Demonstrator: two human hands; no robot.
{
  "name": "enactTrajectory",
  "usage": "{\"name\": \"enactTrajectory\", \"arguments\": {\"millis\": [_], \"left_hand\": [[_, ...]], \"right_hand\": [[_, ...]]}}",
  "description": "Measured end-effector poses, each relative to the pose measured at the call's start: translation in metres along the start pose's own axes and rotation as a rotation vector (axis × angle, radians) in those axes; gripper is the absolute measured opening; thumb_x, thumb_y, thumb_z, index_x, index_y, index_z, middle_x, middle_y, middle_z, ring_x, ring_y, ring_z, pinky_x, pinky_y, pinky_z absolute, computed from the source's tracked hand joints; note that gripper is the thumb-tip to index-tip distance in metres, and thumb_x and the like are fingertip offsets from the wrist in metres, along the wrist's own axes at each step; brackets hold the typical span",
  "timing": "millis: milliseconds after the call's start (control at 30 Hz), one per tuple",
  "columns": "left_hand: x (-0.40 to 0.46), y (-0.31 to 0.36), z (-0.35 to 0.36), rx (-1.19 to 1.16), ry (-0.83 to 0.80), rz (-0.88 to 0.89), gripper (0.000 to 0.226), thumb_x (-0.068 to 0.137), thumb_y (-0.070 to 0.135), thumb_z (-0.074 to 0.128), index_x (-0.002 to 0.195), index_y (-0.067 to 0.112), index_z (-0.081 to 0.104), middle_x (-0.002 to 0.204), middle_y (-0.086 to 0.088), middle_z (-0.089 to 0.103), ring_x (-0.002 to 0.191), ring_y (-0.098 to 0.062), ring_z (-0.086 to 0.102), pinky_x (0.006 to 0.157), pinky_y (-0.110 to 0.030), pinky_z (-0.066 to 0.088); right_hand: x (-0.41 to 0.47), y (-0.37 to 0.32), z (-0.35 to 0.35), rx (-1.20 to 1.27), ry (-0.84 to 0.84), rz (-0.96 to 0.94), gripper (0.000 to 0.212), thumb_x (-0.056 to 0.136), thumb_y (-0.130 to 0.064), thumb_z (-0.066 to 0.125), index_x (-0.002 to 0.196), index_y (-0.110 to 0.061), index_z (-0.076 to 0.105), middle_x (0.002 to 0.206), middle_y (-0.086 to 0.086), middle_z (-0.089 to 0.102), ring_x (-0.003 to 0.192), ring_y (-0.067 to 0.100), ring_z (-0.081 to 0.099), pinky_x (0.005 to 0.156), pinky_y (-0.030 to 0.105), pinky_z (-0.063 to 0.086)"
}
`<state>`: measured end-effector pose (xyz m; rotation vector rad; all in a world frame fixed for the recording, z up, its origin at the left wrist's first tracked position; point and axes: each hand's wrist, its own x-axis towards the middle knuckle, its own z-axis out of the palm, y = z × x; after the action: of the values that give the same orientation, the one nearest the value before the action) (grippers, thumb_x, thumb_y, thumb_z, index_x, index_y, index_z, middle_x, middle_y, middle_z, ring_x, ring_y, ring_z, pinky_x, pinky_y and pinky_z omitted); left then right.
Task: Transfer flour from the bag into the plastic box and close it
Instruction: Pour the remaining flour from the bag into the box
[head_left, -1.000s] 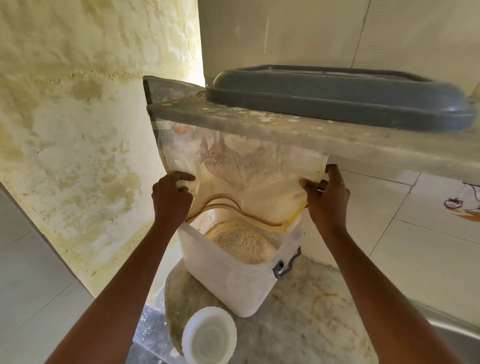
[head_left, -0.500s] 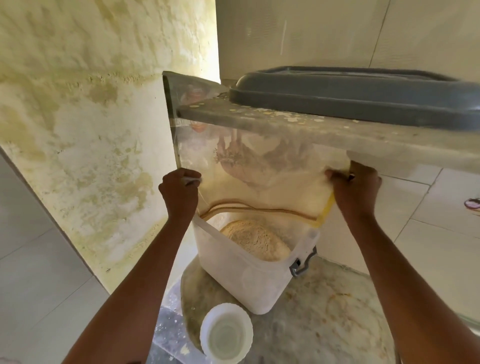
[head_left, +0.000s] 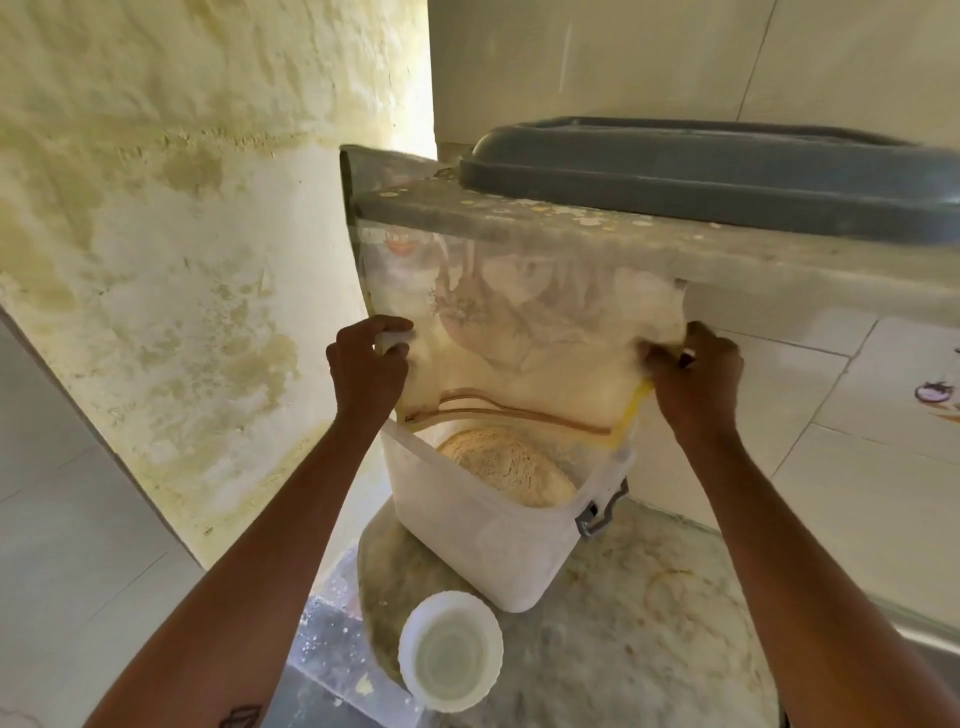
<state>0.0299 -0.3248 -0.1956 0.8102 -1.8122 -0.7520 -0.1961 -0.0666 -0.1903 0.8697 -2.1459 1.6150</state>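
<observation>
Head view: left hand (head_left: 363, 364) and right hand (head_left: 696, 374) are gripping upturned bag (head_left: 519, 332) edges, nine and three o'clock, above flour (head_left: 506, 465) in box (head_left: 483, 545).

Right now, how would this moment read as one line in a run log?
stage: pouring | bag: upended over plastic box | left hand, right hand: gripping bag edges | flour: heaped inside | box: open

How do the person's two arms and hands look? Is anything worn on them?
Both forearms are bare, with no sleeves in view. The left hand and right hand wear no gloves; no rings or watch show. A small dark outlined tattoo marks the left forearm near the bottom edge.
</observation>
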Motion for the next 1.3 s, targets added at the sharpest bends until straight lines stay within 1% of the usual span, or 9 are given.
{"name": "enactTrajectory", "arguments": {"millis": [100,300,433,567,667,767,1100,1233,1300], "left_hand": [[-0.001,0.001,-0.002,-0.034,-0.005,0.021,0.038,0.08,-0.004,0.067,0.096,0.029,0.081,0.1,0.021,0.075,0.103,-0.001,0.068,0.098,-0.038,0.055],[0.001,-0.007,-0.007,-0.076,-0.031,-0.008,0.042,0.078,-0.007,0.068,0.096,0.028,0.081,0.097,0.023,0.076,0.099,0.001,0.07,0.09,-0.037,0.061],[-0.001,-0.006,-0.014,-0.092,-0.107,-0.025,0.048,0.077,-0.011,0.072,0.096,0.032,0.08,0.098,0.028,0.073,0.096,0.011,0.065,0.082,-0.025,0.06],[0.003,-0.008,-0.016,-0.101,-0.181,0.02,0.053,0.078,-0.013,0.069,0.107,0.03,0.08,0.109,0.026,0.073,0.107,-0.002,0.066,0.086,-0.028,0.061],[0.005,-0.007,-0.019,-0.116,-0.19,0.015,0.056,0.078,-0.013,0.067,0.107,0.033,0.079,0.106,0.035,0.07,0.109,-0.004,0.066,0.087,-0.031,0.061],[0.006,-0.008,-0.017,-0.126,-0.199,0.002,0.057,0.078,-0.012,0.066,0.108,0.035,0.079,0.102,0.043,0.066,0.109,-0.002,0.065,0.087,-0.03,0.061],[-0.002,-0.006,-0.012,-0.276,-0.221,-0.002,0.057,0.08,-0.009,0.067,0.117,0.033,0.077,0.113,0.012,0.073,0.101,-0.011,0.065,0.086,-0.026,0.06],[-0.002,-0.009,-0.018,-0.271,-0.23,0.003,0.056,0.081,-0.006,0.069,0.116,0.035,0.077,0.113,0.01,0.072,0.102,-0.011,0.063,0.081,-0.022,0.059],[-0.002,-0.006,-0.02,-0.245,-0.216,0.013,0.054,0.082,-0.008,0.069,0.117,0.032,0.078,0.112,0.01,0.07,0.099,-0.007,0.061,0.076,-0.011,0.053]], "right_hand": [[-0.007,-0.006,0.003,0.016,-0.077,-0.068,0.026,0.081,-0.021,0.078,0.088,0.002,0.067,0.086,0.019,0.07,0.075,0.039,0.069,0.062,0.055,0.058],[0.002,-0.008,-0.009,-0.012,-0.057,-0.083,0.043,0.075,-0.039,0.076,0.086,0.001,0.063,0.083,0.021,0.068,0.074,0.041,0.068,0.062,0.057,0.057],[0.001,-0.022,-0.019,-0.111,-0.16,-0.188,0.021,0.079,-0.018,0.079,0.09,-0.001,0.072,0.076,0.019,0.069,0.069,0.04,0.066,0.063,0.055,0.056],[0.003,-0.025,-0.023,-0.116,-0.171,-0.19,0.021,0.081,-0.019,0.079,0.093,-0.002,0.075,0.082,0.014,0.072,0.073,0.038,0.069,0.066,0.052,0.059],[0.006,-0.026,-0.028,-0.143,-0.138,-0.199,0.038,0.079,-0.032,0.075,0.088,0.004,0.069,0.086,0.02,0.069,0.074,0.04,0.067,0.063,0.054,0.057],[-0.002,-0.042,-0.024,-0.234,-0.148,-0.259,0.04,0.078,-0.019,0.082,0.064,0.007,0.054,0.068,0.017,0.057,0.063,0.04,0.059,0.057,0.044,0.052],[-0.033,-0.062,-0.013,-0.272,-0.174,-0.308,0.063,0.07,-0.01,0.089,0.053,-0.019,0.03,0.052,-0.01,0.029,0.047,0.014,0.028,0.051,0.014,0.027],[-0.022,-0.064,-0.016,-0.225,-0.09,-0.202,0.054,0.075,-0.012,0.086,0.055,-0.007,0.035,0.054,-0.001,0.034,0.05,0.018,0.033,0.054,0.026,0.032],[-0.021,-0.066,-0.017,-0.262,-0.095,-0.236,0.054,0.076,-0.009,0.084,0.056,-0.01,0.034,0.055,-0.005,0.033,0.05,0.013,0.031,0.052,0.017,0.029]]}}
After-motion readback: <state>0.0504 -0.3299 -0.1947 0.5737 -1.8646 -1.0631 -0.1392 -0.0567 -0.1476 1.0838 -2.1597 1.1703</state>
